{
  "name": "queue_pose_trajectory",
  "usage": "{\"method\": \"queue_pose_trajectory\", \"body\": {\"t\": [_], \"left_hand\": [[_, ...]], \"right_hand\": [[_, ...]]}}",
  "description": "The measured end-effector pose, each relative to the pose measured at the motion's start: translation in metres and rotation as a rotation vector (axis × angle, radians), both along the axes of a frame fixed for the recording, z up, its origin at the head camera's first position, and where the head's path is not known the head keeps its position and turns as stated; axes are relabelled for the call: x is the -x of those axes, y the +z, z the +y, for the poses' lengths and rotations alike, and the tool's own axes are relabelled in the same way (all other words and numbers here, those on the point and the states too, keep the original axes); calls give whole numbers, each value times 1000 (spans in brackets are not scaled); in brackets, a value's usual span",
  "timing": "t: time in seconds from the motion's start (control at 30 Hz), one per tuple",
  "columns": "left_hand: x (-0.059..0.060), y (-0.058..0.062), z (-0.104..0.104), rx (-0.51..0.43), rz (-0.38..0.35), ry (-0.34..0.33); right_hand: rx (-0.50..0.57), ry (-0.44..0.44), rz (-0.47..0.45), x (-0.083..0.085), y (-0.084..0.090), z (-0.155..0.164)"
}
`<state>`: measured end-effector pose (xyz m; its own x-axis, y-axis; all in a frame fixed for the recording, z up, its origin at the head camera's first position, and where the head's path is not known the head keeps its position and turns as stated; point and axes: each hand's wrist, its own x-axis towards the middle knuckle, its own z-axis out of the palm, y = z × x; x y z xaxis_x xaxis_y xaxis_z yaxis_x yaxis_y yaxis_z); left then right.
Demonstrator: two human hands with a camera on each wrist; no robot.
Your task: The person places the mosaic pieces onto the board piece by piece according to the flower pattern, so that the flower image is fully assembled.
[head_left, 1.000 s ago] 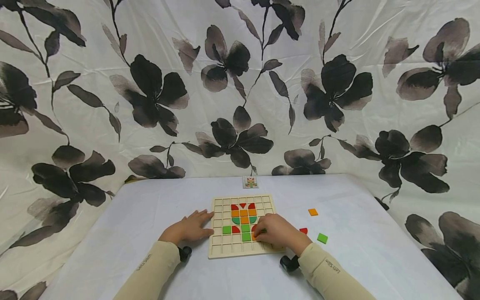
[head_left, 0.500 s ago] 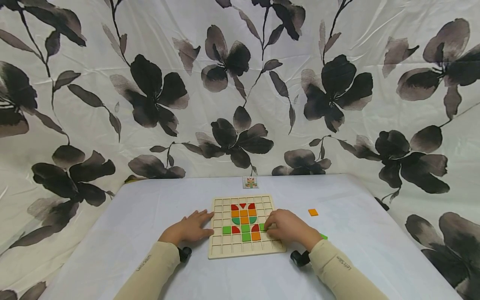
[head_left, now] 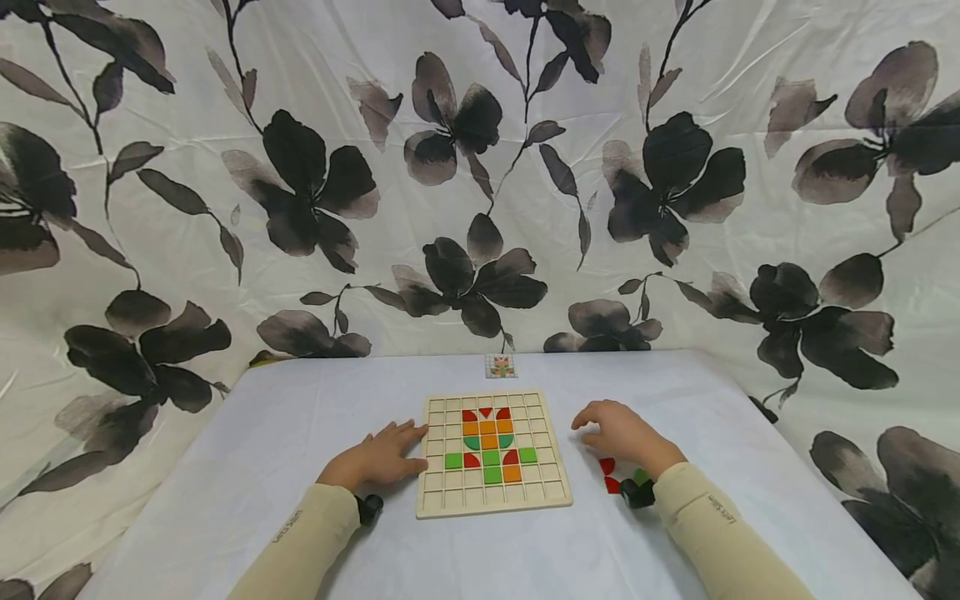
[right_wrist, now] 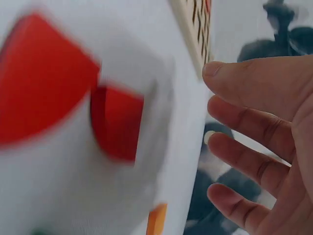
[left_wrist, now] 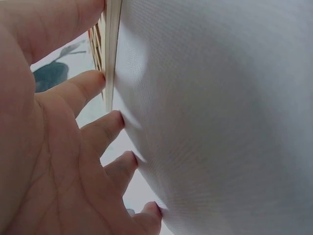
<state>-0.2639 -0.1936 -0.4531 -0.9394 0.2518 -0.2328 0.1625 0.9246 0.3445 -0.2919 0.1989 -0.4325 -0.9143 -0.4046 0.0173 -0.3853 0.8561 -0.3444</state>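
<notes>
A pale wooden grid board (head_left: 480, 510) lies on the white-covered table, with red, orange and green tiles forming a pattern in its cells. My left hand (head_left: 384, 454) rests at its left side, thumb and index fingertip touching the board's edge (left_wrist: 112, 54), the other fingertips on the cloth. Right of the board, my right hand (head_left: 618, 431) hovers over the table with fingers relaxed and nothing between them. Two red quarter-round tiles (head_left: 608, 467) lie beneath its wrist. An orange tile (right_wrist: 156, 219) shows in the right wrist view, hidden by the hand in the head view.
A small pattern card (head_left: 501, 365) lies at the table's far edge. A green tile (head_left: 641, 477) is partly covered by the black camera (head_left: 637, 493) on my right wrist. A floral curtain (head_left: 480, 167) hangs behind the table (head_left: 300, 417).
My right hand set a green tile in the cell right of the red one on the board, let go, and moved away to the right. My left hand has stayed put.
</notes>
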Motion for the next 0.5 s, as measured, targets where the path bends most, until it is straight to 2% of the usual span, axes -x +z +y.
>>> {"method": "queue_pose_trajectory", "body": {"t": [0.13, 0.27, 0.5], "left_hand": [[0, 0, 0, -4, -2, 3], [0, 0, 0, -6, -2, 10], [0, 0, 0, -13, -2, 5]], "right_hand": [[23, -47, -43, 5, 0, 14], [20, -64, -45, 11, -4, 26], [-23, -122, -87, 15, -8, 41]]}}
